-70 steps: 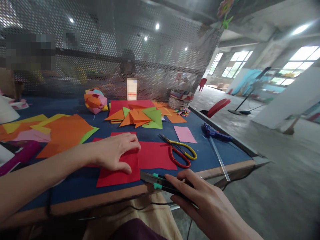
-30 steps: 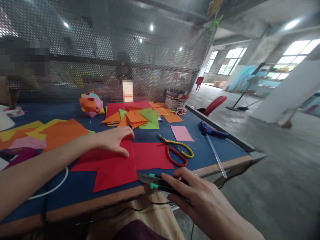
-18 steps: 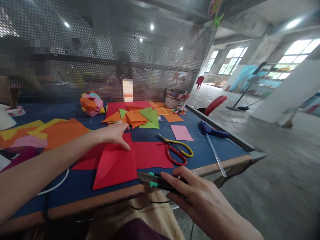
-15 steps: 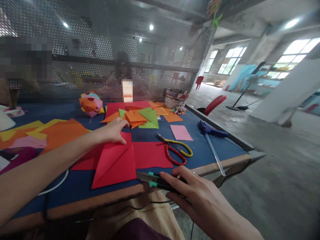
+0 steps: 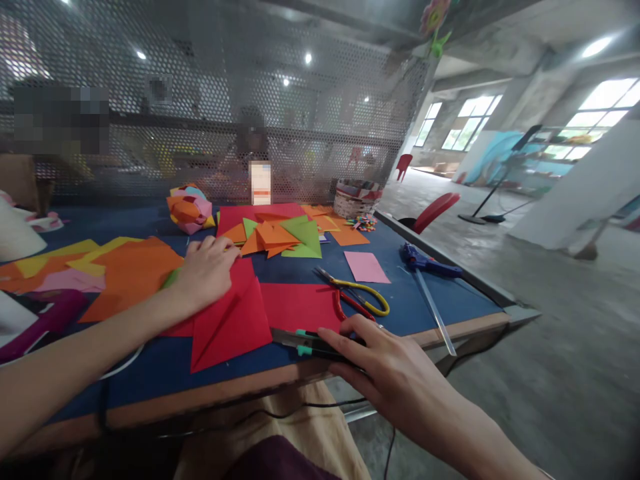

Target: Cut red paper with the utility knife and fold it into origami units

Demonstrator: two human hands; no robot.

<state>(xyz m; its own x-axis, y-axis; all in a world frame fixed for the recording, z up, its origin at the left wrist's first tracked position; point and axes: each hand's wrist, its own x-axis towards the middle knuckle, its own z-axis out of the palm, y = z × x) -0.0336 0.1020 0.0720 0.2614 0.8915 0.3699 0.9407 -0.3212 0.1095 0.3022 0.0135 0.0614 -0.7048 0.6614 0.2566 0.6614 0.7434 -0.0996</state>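
Note:
My left hand (image 5: 207, 270), fingers bent and close together, presses on the far left part of a folded red paper (image 5: 233, 327); its fingertips are partly hidden. My right hand (image 5: 383, 357) is wrapped round a black and green utility knife (image 5: 311, 343). The knife's blade points left and meets the right edge of the folded paper. Beneath and to the right lies another red sheet (image 5: 300, 303). Yellow and red handled scissors (image 5: 367, 293) rest just beyond my right hand.
Orange and green papers (image 5: 303, 237) lie in a pile farther back, near a paper ball (image 5: 189, 210) and a woven basket (image 5: 356, 198). A blue glue gun (image 5: 430, 260) sits at right. More orange paper (image 5: 133, 270) and a purple-handled tool (image 5: 47, 323) are at left.
My left hand has shifted left across the folded red paper, its fingers drawing closer together. The paper has turned slightly. My right hand keeps the knife at the paper's edge.

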